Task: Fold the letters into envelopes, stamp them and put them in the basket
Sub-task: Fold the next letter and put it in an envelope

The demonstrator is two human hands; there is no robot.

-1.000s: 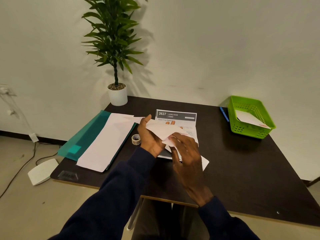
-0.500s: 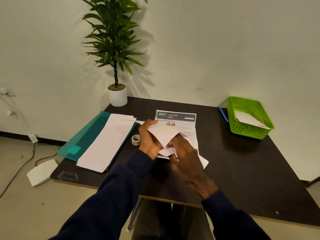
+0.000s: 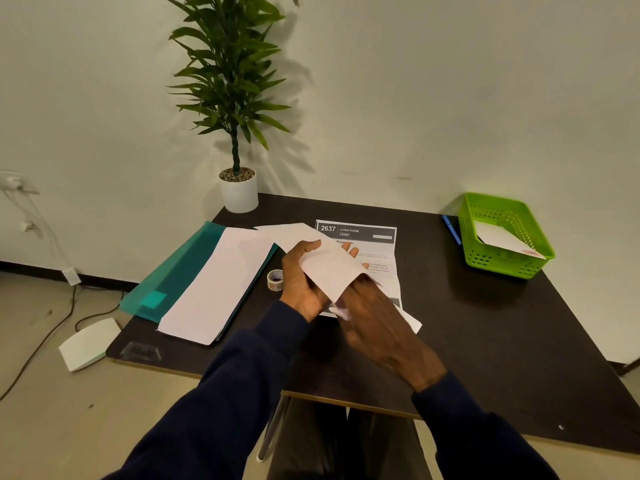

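Note:
My left hand point(image 3: 303, 282) holds a white envelope point(image 3: 330, 268) lifted above the middle of the dark table point(image 3: 485, 327). My right hand point(image 3: 377, 323) is at the envelope's lower end, its fingers tucked under or into it; a bit of folded paper point(image 3: 341, 311) shows there. Under the hands lies a printed sheet point(image 3: 374, 237) headed 2637. A small roll of stamps or tape point(image 3: 275, 279) sits just left of my left hand. The green basket point(image 3: 502, 261) stands at the back right with one envelope point(image 3: 502, 239) in it.
A stack of white sheets point(image 3: 214, 289) lies on a teal folder point(image 3: 173, 282) at the table's left. A potted plant point(image 3: 239, 188) stands at the back left corner. A blue pen point(image 3: 451, 229) lies beside the basket. A white device point(image 3: 88, 342) and cables are on the floor to the left.
The envelope has been raised off the printed sheet and tilted in my left hand. My right hand slid from on top of it to its lower end.

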